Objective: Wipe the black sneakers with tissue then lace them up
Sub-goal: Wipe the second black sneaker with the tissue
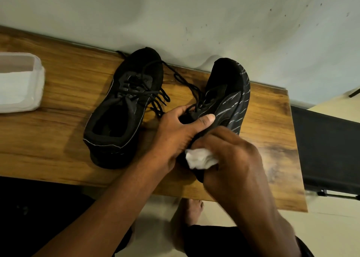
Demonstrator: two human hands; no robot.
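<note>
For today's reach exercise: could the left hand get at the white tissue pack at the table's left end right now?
Probably not right now: the left hand grips the tilted sneaker being wiped. Once freed, bare tabletop in front of the other sneaker leads to the tissue pack.

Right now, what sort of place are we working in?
Probably a room in a home, not a workshop: a wooden table pushed against a plain scuffed wall, a bare foot on the pale floor, and a tissue pack on the table.
</note>
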